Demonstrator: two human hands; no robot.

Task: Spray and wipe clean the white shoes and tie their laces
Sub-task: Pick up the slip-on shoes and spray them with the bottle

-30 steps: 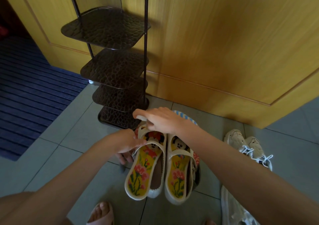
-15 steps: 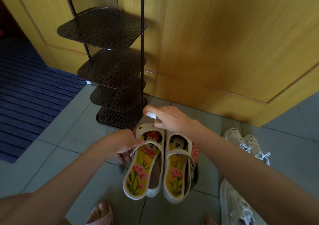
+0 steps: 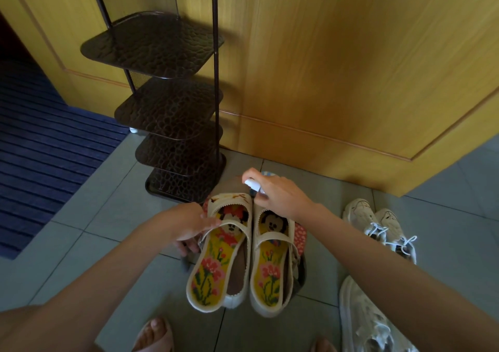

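The cream strap shoes (image 3: 266, 268) lay between the hands, left hand (image 3: 189, 222) gripping one's side, right hand (image 3: 280, 197) clutching a spray bottle (image 3: 252, 184) above their toes. A misaimed squirt could soak the printed insoles (image 3: 209, 276). The laced white sneakers (image 3: 378, 223) waited further right.

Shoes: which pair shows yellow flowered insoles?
The cream strapped pair that the left hand holds; the white laced sneakers to the right show none.

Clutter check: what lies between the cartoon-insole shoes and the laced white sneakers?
Head view: a red dotted edge poking from under the cartoon-insole shoes, then bare grey floor tile up to the laced white sneakers; the right forearm crosses over it.
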